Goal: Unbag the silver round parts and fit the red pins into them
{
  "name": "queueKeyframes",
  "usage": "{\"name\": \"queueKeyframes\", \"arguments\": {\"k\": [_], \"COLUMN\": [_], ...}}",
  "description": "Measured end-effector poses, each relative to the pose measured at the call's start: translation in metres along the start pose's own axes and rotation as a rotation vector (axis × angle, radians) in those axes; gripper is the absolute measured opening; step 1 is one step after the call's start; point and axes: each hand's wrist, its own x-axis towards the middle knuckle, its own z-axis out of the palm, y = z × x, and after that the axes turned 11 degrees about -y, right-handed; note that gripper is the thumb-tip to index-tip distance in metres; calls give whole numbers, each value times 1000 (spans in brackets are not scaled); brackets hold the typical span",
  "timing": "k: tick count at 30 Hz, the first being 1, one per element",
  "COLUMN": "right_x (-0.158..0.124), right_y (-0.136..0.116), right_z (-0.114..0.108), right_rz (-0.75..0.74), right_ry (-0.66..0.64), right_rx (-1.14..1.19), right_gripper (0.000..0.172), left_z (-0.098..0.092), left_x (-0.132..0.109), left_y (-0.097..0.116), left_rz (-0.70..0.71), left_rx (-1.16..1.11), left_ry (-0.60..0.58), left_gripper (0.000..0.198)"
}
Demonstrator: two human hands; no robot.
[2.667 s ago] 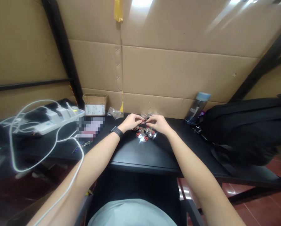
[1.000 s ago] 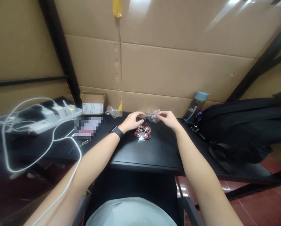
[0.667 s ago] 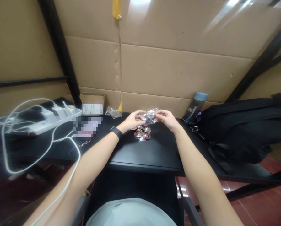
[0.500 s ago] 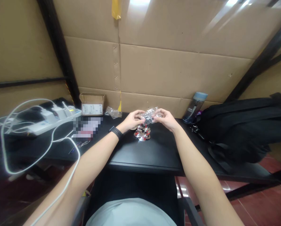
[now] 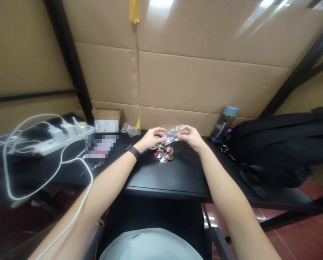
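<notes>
Between my hands is a crinkled clear plastic bag [image 5: 173, 133], held up over the black table [image 5: 166, 177]. My left hand [image 5: 153, 138] pinches its left side between thumb and fingers. On the other side my right hand [image 5: 190, 137] grips the bag the same way. Whether anything lies inside the bag is too unclear to tell. Just below, several shiny round metal discs with red parts [image 5: 164, 154] sit in a cluster on the table, partly hidden by my left hand and the bag.
To the left are a white power strip [image 5: 66, 139] with plugs and looping cables, a small cardboard box [image 5: 106, 121] and another clear plastic wrapper [image 5: 131, 129]. A bottle with a blue lid [image 5: 224, 123] and a black backpack [image 5: 277, 148] stand at the right. Cardboard panels back the table.
The plastic bag has been turned and flattened slightly between my fingers. Both hands stay nearly in place, and the metal discs have not moved.
</notes>
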Motion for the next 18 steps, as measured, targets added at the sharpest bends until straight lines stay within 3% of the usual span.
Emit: {"name": "queueKeyframes", "arguments": {"k": [6, 18], "right_x": [-2, -2], "right_y": [-4, -3], "right_z": [0, -4], "right_rz": [14, 0], "right_ry": [-8, 3], "right_rx": [45, 30], "right_gripper": [47, 47], "left_z": [-1, -6], "left_x": [3, 4], "left_y": [2, -5], "left_rz": [12, 6], "left_rx": [6, -48], "left_ry": [95, 119], "left_gripper": [41, 43]}}
